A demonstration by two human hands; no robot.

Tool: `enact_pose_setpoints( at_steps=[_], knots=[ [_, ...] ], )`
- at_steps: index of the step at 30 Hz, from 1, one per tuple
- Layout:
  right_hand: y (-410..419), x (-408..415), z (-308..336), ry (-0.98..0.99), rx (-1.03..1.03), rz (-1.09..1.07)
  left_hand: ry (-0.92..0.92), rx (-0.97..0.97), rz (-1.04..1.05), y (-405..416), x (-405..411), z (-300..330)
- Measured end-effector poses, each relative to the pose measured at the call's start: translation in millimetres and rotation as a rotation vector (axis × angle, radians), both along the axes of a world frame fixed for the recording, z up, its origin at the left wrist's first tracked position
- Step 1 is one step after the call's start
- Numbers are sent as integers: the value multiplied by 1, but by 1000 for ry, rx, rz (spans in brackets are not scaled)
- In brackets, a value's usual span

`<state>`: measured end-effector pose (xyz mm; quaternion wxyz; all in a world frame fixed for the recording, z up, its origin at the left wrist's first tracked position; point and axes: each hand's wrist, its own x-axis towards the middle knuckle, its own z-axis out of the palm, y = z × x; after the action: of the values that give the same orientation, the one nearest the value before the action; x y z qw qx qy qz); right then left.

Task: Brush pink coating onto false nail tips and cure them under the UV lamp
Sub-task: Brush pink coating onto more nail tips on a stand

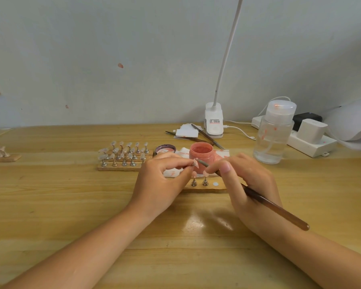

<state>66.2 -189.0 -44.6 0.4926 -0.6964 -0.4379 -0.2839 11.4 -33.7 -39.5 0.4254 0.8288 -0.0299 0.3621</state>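
Note:
My left hand [163, 184] pinches a small nail tip [196, 163] on its stand, held up in front of the open pink jar [201, 156]. My right hand [250, 184] grips a long brown brush [275, 207]; its tip touches the held nail tip. Below, a wooden strip [219, 187] carries two pink-coated tips [199, 176] on metal stands. A wooden board [121, 166] to the left holds several clear tips. The white UV lamp [350, 122] sits at the far right.
The jar's lid [165, 149] lies left of the jar on a stained paper towel [222, 153]. A clear pump bottle [273, 134], power strip [308, 142], clip lamp [214, 122], spare tools and pads [188, 131] stand behind. Another tip board [2, 156] sits far left.

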Motion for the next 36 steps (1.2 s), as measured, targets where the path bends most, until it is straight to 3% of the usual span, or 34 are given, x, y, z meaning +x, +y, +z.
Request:
enact_pose_setpoints(
  at_steps=[36],
  knots=[
    [-1,-4,2,55,48,30,-96,61,-74,2,3,-2]
  ],
)
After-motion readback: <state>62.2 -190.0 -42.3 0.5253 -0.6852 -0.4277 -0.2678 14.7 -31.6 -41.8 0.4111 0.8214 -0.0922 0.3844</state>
